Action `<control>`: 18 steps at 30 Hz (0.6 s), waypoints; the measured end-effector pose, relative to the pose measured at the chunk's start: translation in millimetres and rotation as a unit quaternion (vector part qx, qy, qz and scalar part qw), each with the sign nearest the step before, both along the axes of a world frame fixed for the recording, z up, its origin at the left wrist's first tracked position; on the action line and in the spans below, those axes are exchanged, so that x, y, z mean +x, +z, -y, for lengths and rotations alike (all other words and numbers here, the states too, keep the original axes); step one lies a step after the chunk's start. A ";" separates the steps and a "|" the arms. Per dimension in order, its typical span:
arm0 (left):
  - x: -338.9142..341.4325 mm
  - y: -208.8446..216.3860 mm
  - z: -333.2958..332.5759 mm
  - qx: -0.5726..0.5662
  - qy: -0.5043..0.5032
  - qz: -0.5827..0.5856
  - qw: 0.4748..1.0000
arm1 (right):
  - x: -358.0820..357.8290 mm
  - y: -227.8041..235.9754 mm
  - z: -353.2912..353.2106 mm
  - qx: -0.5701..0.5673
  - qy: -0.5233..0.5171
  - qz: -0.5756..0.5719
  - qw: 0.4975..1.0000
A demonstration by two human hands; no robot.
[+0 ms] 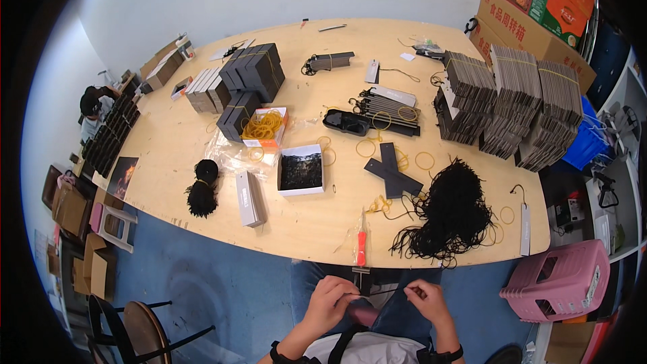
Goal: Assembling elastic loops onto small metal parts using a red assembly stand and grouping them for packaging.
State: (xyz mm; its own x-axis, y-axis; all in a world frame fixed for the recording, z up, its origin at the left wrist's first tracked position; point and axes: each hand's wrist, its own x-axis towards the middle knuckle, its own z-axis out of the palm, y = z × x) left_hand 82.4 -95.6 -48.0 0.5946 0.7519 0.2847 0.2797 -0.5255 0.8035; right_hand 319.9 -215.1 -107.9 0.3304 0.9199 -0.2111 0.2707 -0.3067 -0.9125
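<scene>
Over my lap, just off the table's front edge, my left hand point(330, 302) is closed in a pinch at the fingertips. A thin dark cord point(383, 292) shows between my hands, running from the left fingertips. To its right, my right hand point(428, 298) is curled with thumb and fingers together; what it holds is too small to make out. A black clip point(361, 274) sits at the table edge above my left fingers, and a red-handled awl point(362, 248) points away beyond it. Near my right hand, a loose pile of black cords point(450, 212) lies on the table.
Tall stacks of dark tags point(495, 94) stand at the right. A white box of small black pieces point(301, 172), yellow rubber bands point(265, 125), dark boxes point(255, 74) and a tied black cord bundle point(203, 189) occupy the left. A pink stool point(559, 280) stands right; another person point(98, 108) sits far left.
</scene>
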 end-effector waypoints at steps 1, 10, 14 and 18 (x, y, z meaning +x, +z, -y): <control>0.0 -1.0 1.5 0.001 -0.003 0.000 1.000 | -1.1 1.0 -0.4 0.013 0.001 0.000 1.000; 6.9 -5.8 11.0 -0.019 0.052 0.007 0.998 | -5.7 7.1 -0.9 0.024 0.008 -0.001 1.000; 6.4 -3.7 9.5 -0.013 0.050 0.000 0.999 | -9.3 19.0 -1.9 0.049 -0.003 -0.002 0.999; 3.7 0.7 10.1 -0.028 0.040 -0.020 0.999 | -17.6 38.0 -6.1 0.144 0.034 0.034 0.988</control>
State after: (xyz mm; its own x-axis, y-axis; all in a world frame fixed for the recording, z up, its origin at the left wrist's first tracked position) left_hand 86.1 -105.7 -47.4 0.5424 0.8115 0.2174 0.3515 -0.4543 0.8186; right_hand 302.3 -209.1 -69.9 0.2699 0.9592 0.0844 0.3462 -0.0149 -0.9381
